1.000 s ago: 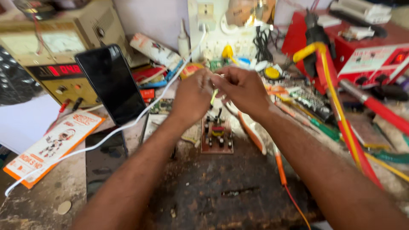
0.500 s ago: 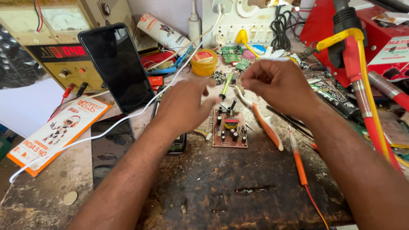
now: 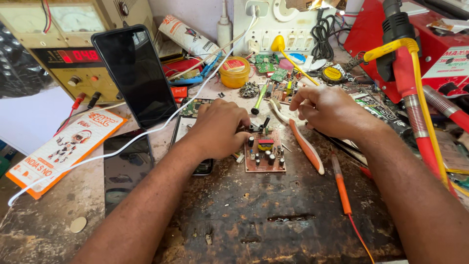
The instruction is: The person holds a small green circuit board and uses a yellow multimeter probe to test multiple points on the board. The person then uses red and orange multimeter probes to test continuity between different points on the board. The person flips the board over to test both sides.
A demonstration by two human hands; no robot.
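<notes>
Scorched and stained, the workbench [image 3: 273,220] is crowded with repair clutter from edge to edge. At its middle the left hand [image 3: 220,128] rests on the near corner of a small brown circuit board [image 3: 265,150], fingertips pinched on a dark part at the board's top edge. The right hand [image 3: 331,110] hovers just above and to the right of the board, fingers curled loosely together; whether anything is held between them cannot be told. The two hands are close but not touching.

The board lies flat on the bench, studded with small black capacitors and a yellow component. Just beside it on the right lie orange-handled pliers [image 3: 305,144], and further right an orange probe [image 3: 342,188] with its thin lead trailing toward the front edge. Under the left wrist sits a dark phone [image 3: 188,134] lying flat. Another phone [image 3: 134,73] leans upright against a beige power supply [image 3: 73,54] with a red readout. A white cable [image 3: 122,146] runs across the bench past an orange leaflet [image 3: 63,146]. Behind the hands stands a yellow paste tin [image 3: 235,72], and a red station [image 3: 420,44] fills the right side.
</notes>
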